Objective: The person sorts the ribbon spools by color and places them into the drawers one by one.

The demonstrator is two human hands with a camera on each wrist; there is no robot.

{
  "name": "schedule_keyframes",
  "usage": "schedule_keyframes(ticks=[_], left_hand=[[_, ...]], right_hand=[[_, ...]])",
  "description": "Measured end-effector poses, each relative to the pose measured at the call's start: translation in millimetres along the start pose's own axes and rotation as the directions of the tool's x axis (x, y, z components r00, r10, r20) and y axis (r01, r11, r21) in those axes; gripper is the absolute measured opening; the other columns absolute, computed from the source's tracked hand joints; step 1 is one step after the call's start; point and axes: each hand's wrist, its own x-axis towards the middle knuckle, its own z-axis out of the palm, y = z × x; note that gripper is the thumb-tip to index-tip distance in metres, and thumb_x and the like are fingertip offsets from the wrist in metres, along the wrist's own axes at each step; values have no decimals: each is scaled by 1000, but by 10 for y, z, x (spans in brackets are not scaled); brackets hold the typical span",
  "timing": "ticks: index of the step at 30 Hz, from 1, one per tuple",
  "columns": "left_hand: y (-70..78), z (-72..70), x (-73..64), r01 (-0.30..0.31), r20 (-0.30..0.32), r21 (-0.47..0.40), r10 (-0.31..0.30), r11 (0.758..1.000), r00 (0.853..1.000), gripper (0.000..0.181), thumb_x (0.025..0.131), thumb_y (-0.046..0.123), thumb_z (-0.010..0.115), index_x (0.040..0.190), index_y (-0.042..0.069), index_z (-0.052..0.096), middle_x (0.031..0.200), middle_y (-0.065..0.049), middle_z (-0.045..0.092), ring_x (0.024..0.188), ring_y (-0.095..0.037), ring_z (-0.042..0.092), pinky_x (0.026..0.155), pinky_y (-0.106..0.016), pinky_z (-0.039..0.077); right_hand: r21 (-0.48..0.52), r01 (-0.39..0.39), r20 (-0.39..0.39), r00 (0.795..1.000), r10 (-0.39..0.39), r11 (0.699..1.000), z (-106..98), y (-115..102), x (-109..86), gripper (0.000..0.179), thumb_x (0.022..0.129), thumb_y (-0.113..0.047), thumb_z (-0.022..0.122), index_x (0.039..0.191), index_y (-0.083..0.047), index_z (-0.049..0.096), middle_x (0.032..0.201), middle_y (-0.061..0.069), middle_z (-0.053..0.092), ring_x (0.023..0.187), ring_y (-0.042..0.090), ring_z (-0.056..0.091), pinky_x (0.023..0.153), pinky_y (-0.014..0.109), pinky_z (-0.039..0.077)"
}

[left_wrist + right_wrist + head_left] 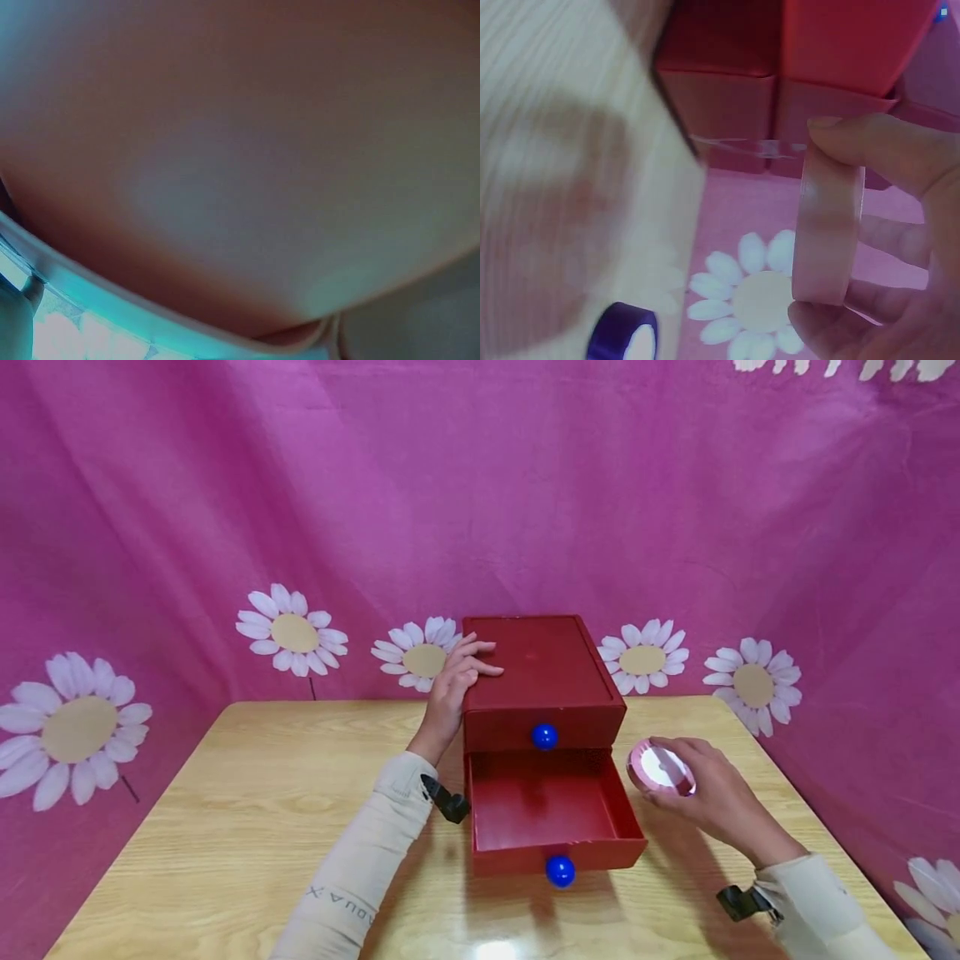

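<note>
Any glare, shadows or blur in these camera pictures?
Head view: fairly clear, with a bright glare spot on the near part of the table and soft shadows below the open drawer and the right hand; left wrist view: dim, badly out of focus, washed out at bottom left; right wrist view: slightly soft, a broad blurred shadow on the table.

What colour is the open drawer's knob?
The knob is bright blue, clearest in the head view.

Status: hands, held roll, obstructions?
Left hand resting on red drawer box. Right hand gripping pink roll beside open lower drawer. Nothing seen blocking drawer; purple roll on table.
</note>
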Motion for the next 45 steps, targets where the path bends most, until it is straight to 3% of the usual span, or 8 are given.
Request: schedule_keyframes(ticks=[8,17,22,26,33,38,45], left_hand=[[9,0,7,-7,-6,-4,7,1000,1000,36,91,-1,34,101,-14,66,132,-33,47,139,-45,22,116,-46,12],[53,-27,73,-22,-10,10,22,1000,1000,36,90,0,35,100,-14,66,131,-32,48,138,-46,23,116,-46,12],[56,-36,83,-29,-9,13,29,999,1000,37,89,0,34,99,-14,66,130,-33,49,138,-47,23,116,-45,12],[51,-38,73,-29,-15,13,29,1000,999,36,89,0,34,98,-14,66,130,-33,49,138,-47,23,116,-45,12],[19,-12,51,-32,-8,11,32,999,999,36,89,-1,34,98,-14,67,129,-34,49,138,-48,23,116,-46,12],[7,8,11,-22,-2,10,22,1000,1000,36,89,-1,34,97,-14,66,129,-34,50,138,-48,23,116,-45,13],[9,-5,-13,-30,-15,25,30,999,999,35,89,-2,34,99,-12,65,128,-33,51,137,-48,25,116,-47,13]], right_hand=[[-62,107,-102,988,-113,992,-162,-188,-29,72,67,-25,87,130,-10,58,115,9,59,98,24,54,72,44,47],[-86,155,-140,976,-166,984,-266,-459,-34,75,64,-27,89,132,-17,58,121,1,58,104,18,54,76,36,48],[-45,183,-107,977,-187,982,-266,-631,-43,76,65,-27,89,133,-19,58,123,0,56,108,17,52,75,31,55],[13,201,-74,977,-199,980,-217,-720,-28,75,67,-26,88,134,-20,57,125,-1,55,108,15,52,78,22,52],[36,233,-22,972,-232,972,-70,-788,-11,72,70,-34,86,135,-23,56,126,-4,54,112,14,51,81,39,53],[59,232,16,972,-233,971,35,-817,-4,69,72,-41,83,133,-23,57,128,-3,53,113,15,50,81,40,54],[86,249,67,965,-255,965,120,-890,67,71,69,-37,86,133,-23,57,128,-3,53,112,15,51,82,38,54]])
